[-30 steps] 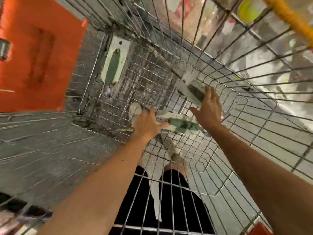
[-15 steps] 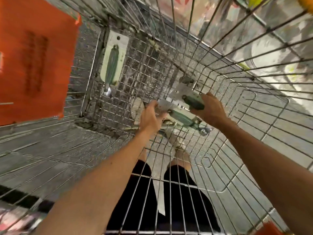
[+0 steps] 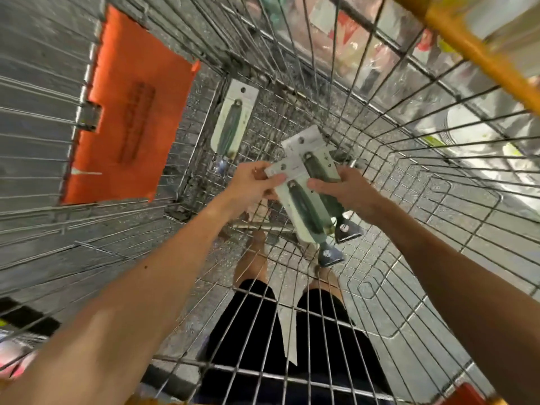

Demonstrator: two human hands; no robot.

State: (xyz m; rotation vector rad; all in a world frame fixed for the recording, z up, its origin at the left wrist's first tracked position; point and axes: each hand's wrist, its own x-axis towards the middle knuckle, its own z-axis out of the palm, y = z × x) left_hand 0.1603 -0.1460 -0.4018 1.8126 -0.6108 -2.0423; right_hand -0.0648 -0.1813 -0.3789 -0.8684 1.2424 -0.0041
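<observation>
Two carded tools held above the middle of the cart [image 3: 409, 176] floor. The left hand [image 3: 251, 182] pinches the top edge of the front pack [image 3: 304, 211]; the right hand [image 3: 347, 191] grips the rear pack [image 3: 315, 168], thumb across its card. Long axes lie parallel, with hang holes toward the far wall and metal heads toward the near edge. Best practice is probably to square the cards and lift the heads clear of the wires. A third pack [image 3: 232, 127] lies in the far left corner.

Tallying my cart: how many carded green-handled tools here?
3: lone tool on the cart floor; front tool and rear tool, overlapping, held by left hand and right hand. More could be hidden.
</observation>
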